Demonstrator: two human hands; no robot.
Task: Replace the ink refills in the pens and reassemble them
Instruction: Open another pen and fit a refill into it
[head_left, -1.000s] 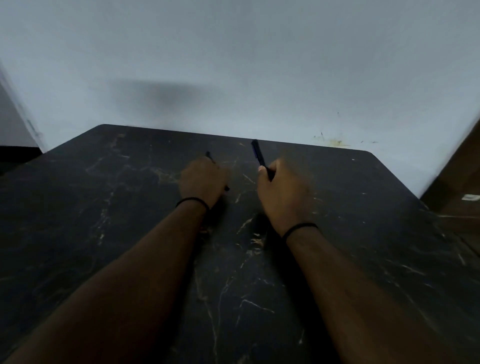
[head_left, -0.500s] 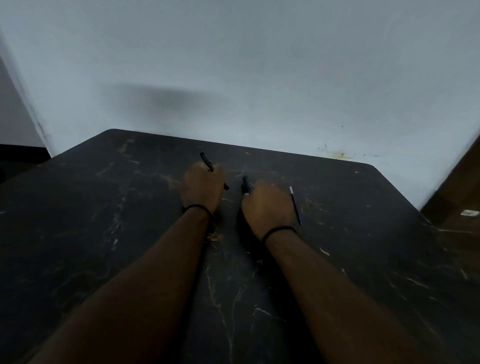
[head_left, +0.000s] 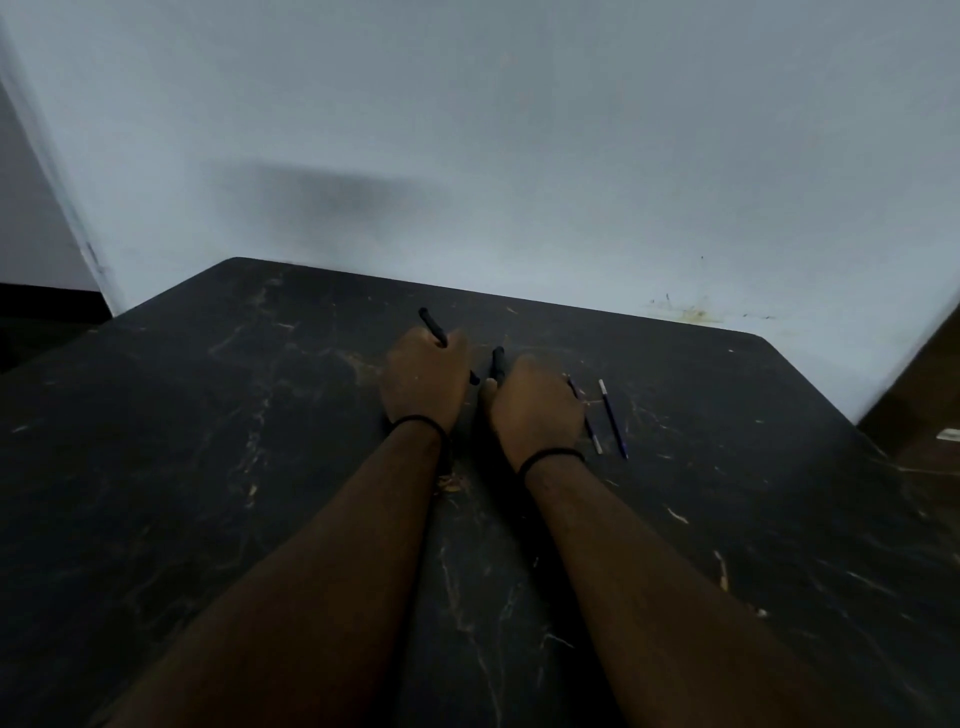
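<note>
The left hand (head_left: 423, 382) is closed around a slim black pen (head_left: 434, 327) that juts up past its knuckles, and the right hand (head_left: 535, 402) is closed on a second black pen barrel (head_left: 497, 364), both resting on the bench (head_left: 208, 441). Since a second ago the right hand has dropped from a raised hold to the bench, exposing two thin refills (head_left: 613, 418) lying just beside it, near-parallel; I judge disassembly is beginning. The pens look matte and cylindrical, the refills needle-thin with pale tips, the bench dark, veined and scuffed.
</note>
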